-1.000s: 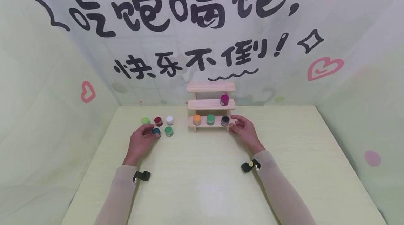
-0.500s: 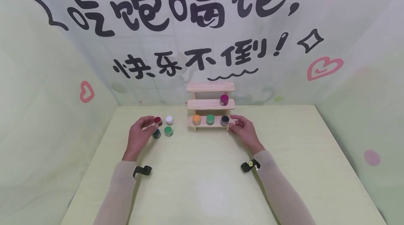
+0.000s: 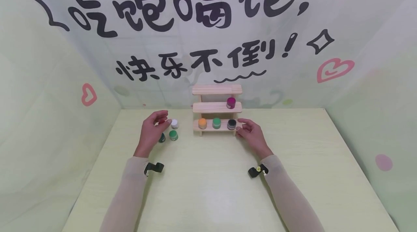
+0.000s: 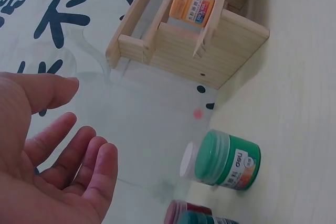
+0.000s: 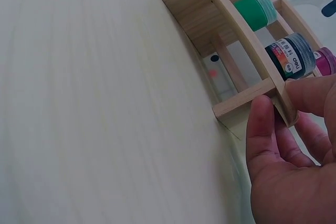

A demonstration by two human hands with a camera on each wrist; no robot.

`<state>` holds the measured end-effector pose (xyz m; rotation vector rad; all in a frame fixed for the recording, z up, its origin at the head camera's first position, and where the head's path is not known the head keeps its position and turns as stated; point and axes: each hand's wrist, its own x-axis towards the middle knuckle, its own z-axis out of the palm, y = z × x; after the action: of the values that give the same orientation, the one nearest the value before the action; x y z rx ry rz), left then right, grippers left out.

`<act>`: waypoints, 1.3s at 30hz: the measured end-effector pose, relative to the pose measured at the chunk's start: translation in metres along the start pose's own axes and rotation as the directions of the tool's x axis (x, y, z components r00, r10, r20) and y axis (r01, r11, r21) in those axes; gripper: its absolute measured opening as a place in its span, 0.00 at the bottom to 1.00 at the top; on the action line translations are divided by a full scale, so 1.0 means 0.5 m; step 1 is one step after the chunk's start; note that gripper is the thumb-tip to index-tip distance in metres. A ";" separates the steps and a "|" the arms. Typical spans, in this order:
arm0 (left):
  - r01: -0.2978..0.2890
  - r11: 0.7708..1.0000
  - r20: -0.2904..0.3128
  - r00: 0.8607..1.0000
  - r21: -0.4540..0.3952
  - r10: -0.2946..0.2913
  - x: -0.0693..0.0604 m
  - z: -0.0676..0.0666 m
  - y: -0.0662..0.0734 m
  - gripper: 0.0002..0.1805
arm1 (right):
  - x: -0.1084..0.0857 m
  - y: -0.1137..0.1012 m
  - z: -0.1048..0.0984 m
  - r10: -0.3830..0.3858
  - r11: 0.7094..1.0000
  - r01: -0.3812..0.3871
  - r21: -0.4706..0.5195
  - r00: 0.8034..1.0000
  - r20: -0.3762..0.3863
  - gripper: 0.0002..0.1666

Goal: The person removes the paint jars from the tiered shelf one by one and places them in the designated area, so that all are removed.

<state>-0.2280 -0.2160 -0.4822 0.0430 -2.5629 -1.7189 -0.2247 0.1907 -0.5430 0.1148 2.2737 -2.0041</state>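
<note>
My left hand [image 3: 151, 132] hovers over the loose paint jars on the left of the table. Its fingers are loosely bent and hold nothing, as the left wrist view shows. Nearest it are a white-lidded jar [image 3: 174, 124], a green jar [image 3: 173, 135], a dark teal jar [image 3: 162, 138] and a dark red jar [image 4: 184, 211], mostly covered by the hand in the head view. My right hand [image 3: 254, 138] pinches the right end of the lowest step of a wooden three-step rack [image 3: 208, 108]. On that step stand orange [image 3: 202, 123], green [image 3: 216, 123] and black [image 3: 231, 124] jars.
A magenta jar [image 3: 231, 102] stands on the rack's middle step, at the right. Behind the pale table [image 3: 208, 181] hangs a printed cloth backdrop [image 3: 182, 36], close to the rack's back. Cloth also flanks both sides.
My left hand has moved away and to the right, from the dark teal jar to above the red one. The light green jar has become hidden. My right hand has stayed on the rack.
</note>
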 end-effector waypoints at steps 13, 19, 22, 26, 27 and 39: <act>-0.046 0.994 0.020 0.999 -0.103 0.048 0.046 0.073 0.069 0.25 | -0.041 -0.066 0.006 -0.001 1.000 0.001 -0.022 1.000 0.004 0.27; -0.105 0.988 0.040 0.993 -0.112 0.110 0.059 0.111 0.094 0.24 | -0.038 -0.063 0.006 0.008 1.000 -0.008 -0.027 1.000 0.004 0.27; -0.137 0.983 0.066 0.987 -0.119 0.145 0.061 0.128 0.104 0.24 | -0.037 -0.062 0.006 0.000 1.000 0.000 -0.025 1.000 0.007 0.27; -0.157 0.980 0.096 0.981 -0.120 0.169 0.062 0.149 0.116 0.24 | -0.036 -0.062 0.006 0.006 1.000 -0.006 -0.014 1.000 0.011 0.27; -0.159 0.981 0.098 0.980 -0.115 0.170 0.063 0.154 0.119 0.24 | -0.032 -0.053 0.006 0.002 1.000 -0.002 -0.008 1.000 0.009 0.27; -0.101 0.986 0.170 0.978 -0.133 0.123 0.084 0.224 0.162 0.25 | -0.011 -0.020 0.000 0.010 1.000 -0.010 -0.013 1.000 0.006 0.27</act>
<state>-0.2762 -0.0841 -0.4484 -0.2683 -2.5127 -1.9143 -0.2207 0.1897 -0.5323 0.1187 2.2782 -1.9820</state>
